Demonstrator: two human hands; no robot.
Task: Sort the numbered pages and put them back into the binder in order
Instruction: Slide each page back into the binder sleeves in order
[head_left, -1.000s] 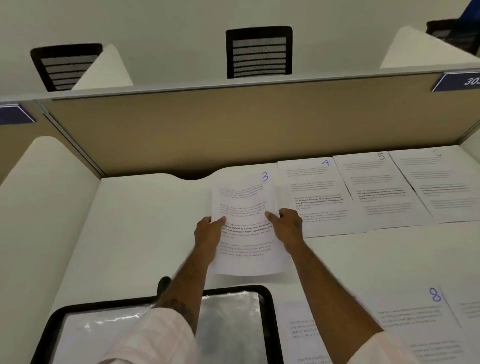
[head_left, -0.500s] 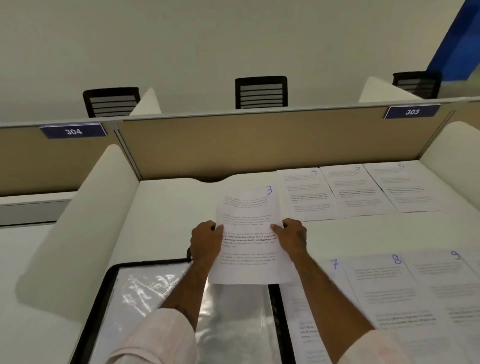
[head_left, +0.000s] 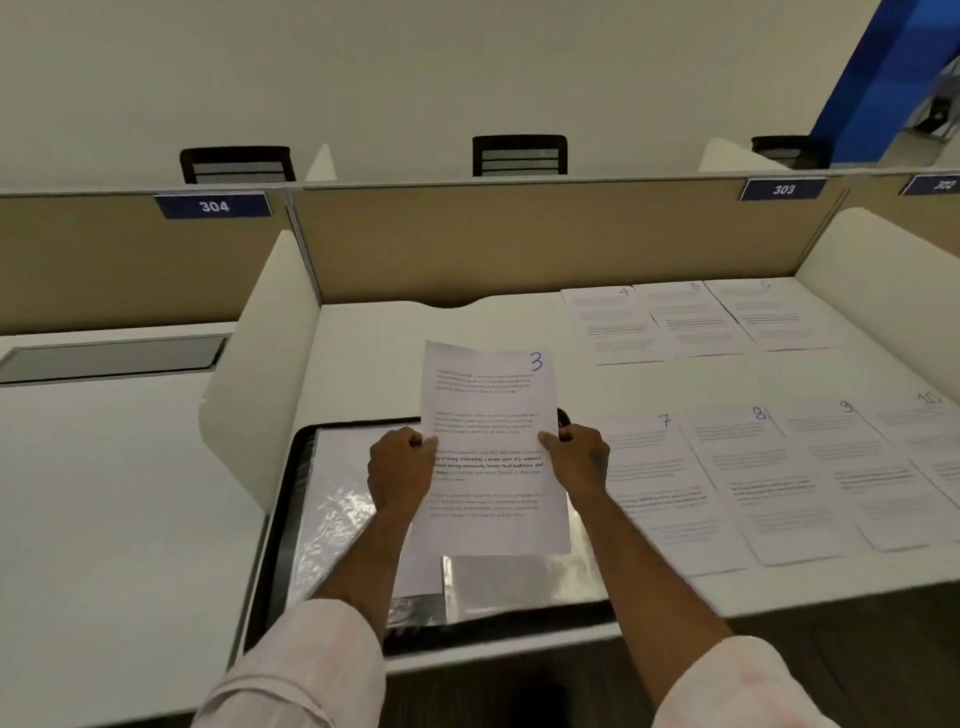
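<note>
centre of frame: left hand (head_left: 400, 467) and right hand (head_left: 576, 460) pinch the side edges of page 3 (head_left: 488, 447), a white printed sheet held above the open binder (head_left: 291, 519). risk: the limp sheet may buckle or snag at the glossy sleeve mouth.

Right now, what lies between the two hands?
In the head view, page 3 spans the gap; the left hand and right hand each pinch one side edge, over the binder.
</note>
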